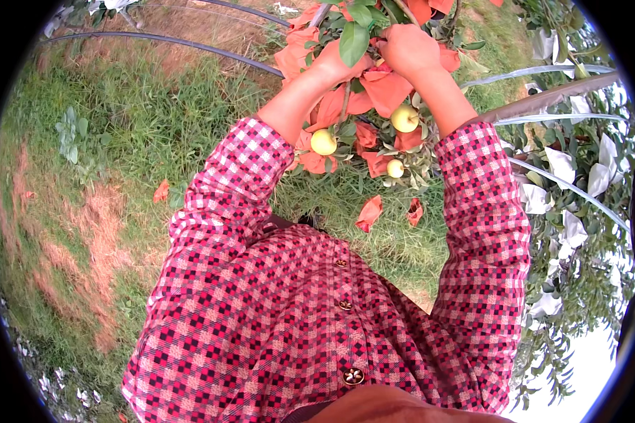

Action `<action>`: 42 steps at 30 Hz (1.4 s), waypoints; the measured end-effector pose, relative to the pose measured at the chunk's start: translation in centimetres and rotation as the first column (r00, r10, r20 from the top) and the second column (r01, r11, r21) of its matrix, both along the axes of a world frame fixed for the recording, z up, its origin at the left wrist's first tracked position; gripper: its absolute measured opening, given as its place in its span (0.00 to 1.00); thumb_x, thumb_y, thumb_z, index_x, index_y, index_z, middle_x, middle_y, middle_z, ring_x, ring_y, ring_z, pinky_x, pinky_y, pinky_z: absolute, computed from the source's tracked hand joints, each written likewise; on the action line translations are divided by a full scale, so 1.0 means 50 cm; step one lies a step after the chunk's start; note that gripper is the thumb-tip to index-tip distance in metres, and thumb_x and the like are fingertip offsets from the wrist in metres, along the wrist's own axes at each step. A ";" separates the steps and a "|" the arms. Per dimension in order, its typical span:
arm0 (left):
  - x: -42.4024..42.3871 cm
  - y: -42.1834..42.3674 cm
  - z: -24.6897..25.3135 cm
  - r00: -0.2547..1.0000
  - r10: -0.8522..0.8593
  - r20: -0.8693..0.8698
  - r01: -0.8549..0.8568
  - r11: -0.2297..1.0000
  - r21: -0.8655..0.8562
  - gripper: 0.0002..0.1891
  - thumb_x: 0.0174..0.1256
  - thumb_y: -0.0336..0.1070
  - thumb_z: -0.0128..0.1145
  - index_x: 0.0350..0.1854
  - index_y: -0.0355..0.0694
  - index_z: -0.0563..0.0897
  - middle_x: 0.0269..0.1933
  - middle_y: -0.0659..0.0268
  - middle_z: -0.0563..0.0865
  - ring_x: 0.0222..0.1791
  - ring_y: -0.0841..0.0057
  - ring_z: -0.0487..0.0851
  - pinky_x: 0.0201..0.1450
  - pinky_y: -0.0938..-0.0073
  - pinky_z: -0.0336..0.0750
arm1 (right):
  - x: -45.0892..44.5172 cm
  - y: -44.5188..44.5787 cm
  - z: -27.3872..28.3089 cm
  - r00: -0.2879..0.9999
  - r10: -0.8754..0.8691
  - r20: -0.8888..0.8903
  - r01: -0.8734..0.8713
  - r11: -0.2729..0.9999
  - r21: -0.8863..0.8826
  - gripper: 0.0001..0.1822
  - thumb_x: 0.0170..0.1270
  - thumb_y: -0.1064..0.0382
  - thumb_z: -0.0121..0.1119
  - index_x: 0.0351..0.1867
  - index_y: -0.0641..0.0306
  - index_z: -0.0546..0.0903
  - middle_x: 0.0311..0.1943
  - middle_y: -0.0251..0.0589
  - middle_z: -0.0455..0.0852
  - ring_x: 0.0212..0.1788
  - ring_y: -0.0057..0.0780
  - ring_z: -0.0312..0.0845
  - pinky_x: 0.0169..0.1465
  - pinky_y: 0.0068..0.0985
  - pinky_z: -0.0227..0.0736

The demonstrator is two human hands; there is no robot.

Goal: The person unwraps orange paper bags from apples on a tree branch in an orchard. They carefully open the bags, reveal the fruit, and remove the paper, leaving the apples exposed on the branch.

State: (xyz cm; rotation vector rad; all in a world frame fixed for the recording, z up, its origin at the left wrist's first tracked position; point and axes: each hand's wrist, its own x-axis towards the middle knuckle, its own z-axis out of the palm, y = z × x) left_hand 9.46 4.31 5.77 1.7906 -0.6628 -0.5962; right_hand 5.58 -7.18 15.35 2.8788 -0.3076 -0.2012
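Observation:
Both hands are raised among the leaves of an apple branch at the top of the head view. My right hand [410,50] is curled with its fingers turned inward, at the upper edge of a red paper bag [386,92]. My left hand [341,62] reaches in from the other side against the same cluster; a large green leaf [354,43] covers part of it, and its fingertips are hidden. Below the hands hang pale yellow-green apples: one on the left [324,142], one on the right [405,118] and a smaller one [395,168] lower down.
More red paper [296,53] hangs around the branch. Torn red pieces [369,213] lie on the grass [402,254]. Dark hoses [164,36] cross at upper left. A brown pole [550,98] and pale tubes [571,187] run at right, before foliage with white bags [561,166].

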 end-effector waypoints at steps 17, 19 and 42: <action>-0.057 -0.001 -0.083 0.971 0.239 -0.021 -0.240 0.969 -0.067 0.14 0.55 0.45 0.57 0.36 0.40 0.83 0.31 0.51 0.85 0.37 0.51 0.83 0.42 0.57 0.76 | -0.030 -0.013 -0.022 0.954 -0.132 0.269 0.106 0.988 0.108 0.15 0.64 0.52 0.50 0.40 0.56 0.84 0.36 0.54 0.85 0.42 0.52 0.81 0.46 0.44 0.75; -0.071 0.002 -0.071 0.962 0.272 -0.026 -0.273 0.961 -0.053 0.14 0.56 0.45 0.57 0.35 0.40 0.84 0.31 0.50 0.85 0.36 0.51 0.83 0.42 0.56 0.76 | -0.043 -0.007 -0.017 0.950 -0.132 0.281 0.112 0.990 0.087 0.15 0.64 0.52 0.49 0.40 0.56 0.83 0.34 0.53 0.85 0.41 0.53 0.82 0.45 0.46 0.75; -0.112 0.004 -0.066 0.942 0.314 -0.120 -0.329 0.935 -0.135 0.10 0.63 0.36 0.59 0.34 0.32 0.80 0.28 0.64 0.83 0.26 0.81 0.77 0.30 0.74 0.72 | -0.161 -0.025 -0.118 0.632 -0.757 0.167 0.067 0.268 0.961 0.15 0.66 0.63 0.52 0.48 0.73 0.78 0.33 0.45 0.84 0.26 0.25 0.81 0.21 0.21 0.75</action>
